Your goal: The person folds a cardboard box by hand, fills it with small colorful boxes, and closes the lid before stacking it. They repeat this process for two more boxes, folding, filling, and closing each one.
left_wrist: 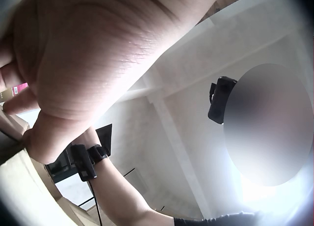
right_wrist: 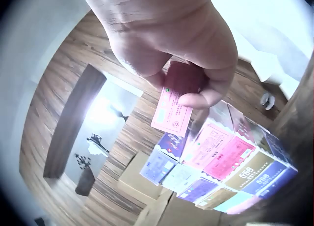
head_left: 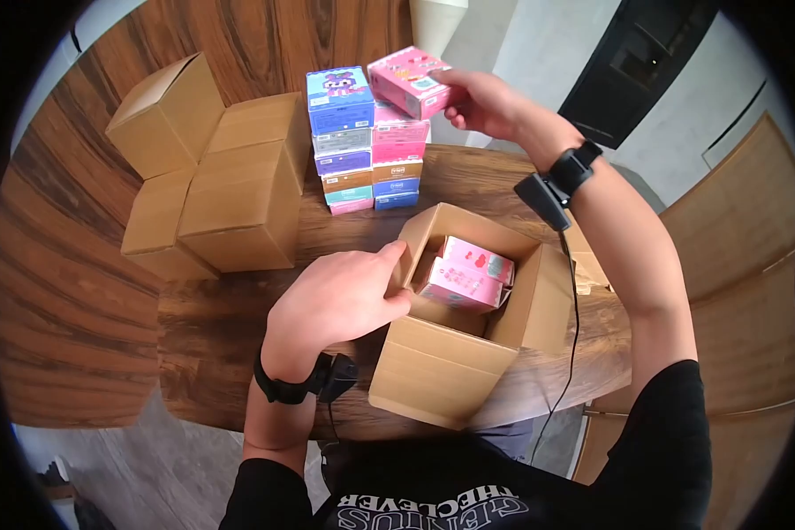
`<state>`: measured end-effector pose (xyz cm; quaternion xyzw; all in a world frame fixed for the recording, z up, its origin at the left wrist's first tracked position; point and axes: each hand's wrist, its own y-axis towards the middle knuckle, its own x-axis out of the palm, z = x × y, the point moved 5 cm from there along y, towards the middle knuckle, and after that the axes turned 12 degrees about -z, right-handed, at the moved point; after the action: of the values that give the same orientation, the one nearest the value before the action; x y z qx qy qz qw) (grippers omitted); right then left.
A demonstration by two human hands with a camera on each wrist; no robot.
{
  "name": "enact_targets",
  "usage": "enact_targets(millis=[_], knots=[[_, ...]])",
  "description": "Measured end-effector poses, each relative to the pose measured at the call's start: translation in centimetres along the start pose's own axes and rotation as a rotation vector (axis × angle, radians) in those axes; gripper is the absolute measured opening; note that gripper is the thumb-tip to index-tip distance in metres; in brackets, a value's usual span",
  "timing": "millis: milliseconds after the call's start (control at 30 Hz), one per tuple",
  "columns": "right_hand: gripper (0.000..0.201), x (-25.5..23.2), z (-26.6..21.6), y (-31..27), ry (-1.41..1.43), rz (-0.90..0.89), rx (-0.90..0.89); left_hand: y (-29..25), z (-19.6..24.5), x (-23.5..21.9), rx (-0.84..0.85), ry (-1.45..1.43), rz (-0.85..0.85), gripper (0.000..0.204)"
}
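My right hand [head_left: 486, 104] pinches a small pink box [head_left: 408, 78] at its right end, above the right column of stacked small boxes [head_left: 397, 141]. In the right wrist view, thumb and fingers wrap the pink box [right_wrist: 171, 110]. Beside it, a blue box [head_left: 340, 93] with a cartoon figure tops the left column. My left hand [head_left: 336, 296] grips the left edge of an open cardboard box [head_left: 446, 367], thumb and index finger at its rim. Inside that box lie pink boxes [head_left: 466, 283], one overlapping another.
Several brown cardboard boxes [head_left: 238, 199] are grouped on the left of the wooden table [head_left: 230, 327]. More cardboard [head_left: 587, 256] shows behind the open box's right flap. A cable [head_left: 574, 344] hangs from the right wrist camera past that flap.
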<state>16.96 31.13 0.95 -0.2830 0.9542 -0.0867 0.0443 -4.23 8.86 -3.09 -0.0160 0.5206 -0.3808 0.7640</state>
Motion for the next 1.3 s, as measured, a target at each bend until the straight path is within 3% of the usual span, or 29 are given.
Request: enact_targets(millis=[67, 133, 200, 233, 267, 467, 533, 633, 767, 900, 1000, 1033, 1133, 1300], knots=[[0.032, -1.4, -0.9, -1.9, 0.142, -0.058, -0.095, 0.1, 0.2, -0.3, -0.032, -0.005, -0.033, 0.07], [0.033, -0.2, -3.0, -6.8, 0.084, -0.001, -0.13, 0.0, 0.0, -0.2, -0.03, -0.018, -0.024, 0.07], [0.037, 0.3, -4.3, -11.2, -0.053, -0.149, -0.137, 0.1, -0.1, -0.1, -0.03, -0.02, -0.022, 0.069], [0.04, 0.4, -4.4, -13.0, -0.161, -0.183, -0.092, 0.1, -0.1, -0.2, -0.033, -0.018, -0.023, 0.069], [0.043, 2.7, -4.8, -15.4, -0.274, -0.075, -0.015, 0.1, -0.2, -0.2, -0.039, -0.015, -0.023, 0.069], [0.041, 9.4, -1.5, -21.2, -0.748, -0.236, 0.279, 0.4, -0.2, 0.0, -0.025, -0.026, -0.006, 0.064], [0.046, 10.8, 0.3, -21.4, -0.988, -0.293, 0.214, 0.4, 0.0, 0.0, -0.039, -0.025, -0.02, 0.062], [0.036, 11.7, 2.9, -20.8, -1.075, -0.239, -0.057, 0.4, -0.1, 0.1, -0.034, -0.028, -0.019, 0.063], [0.037, 13.1, 3.6, -20.1, -1.028, -0.318, 0.235, 0.5, -0.6, 0.6, 0.008, -0.024, 0.034, 0.069], [0.055, 13.8, 8.8, -17.9, -1.559, -0.351, 0.389, 0.1, 0.0, 0.2, -0.038, -0.014, -0.002, 0.065], [0.056, 14.9, 11.2, -17.5, -1.861, -0.232, 0.333, -0.1, 0.3, 0.1, -0.032, -0.001, 0.008, 0.065], [0.06, 15.0, 11.9, -17.2, -1.926, -0.251, 0.406, 0.0, 0.4, 0.0, -0.039, -0.002, -0.006, 0.065], [0.066, 15.4, 10.8, -17.2, -2.001, -0.375, 0.506, 0.0, 0.3, 0.1, -0.031, -0.003, -0.015, 0.068], [0.071, 12.7, 8.5, -17.0, -1.652, -0.397, 0.42, 0.1, -0.2, 0.1, -0.02, -0.005, 0.018, 0.066]])
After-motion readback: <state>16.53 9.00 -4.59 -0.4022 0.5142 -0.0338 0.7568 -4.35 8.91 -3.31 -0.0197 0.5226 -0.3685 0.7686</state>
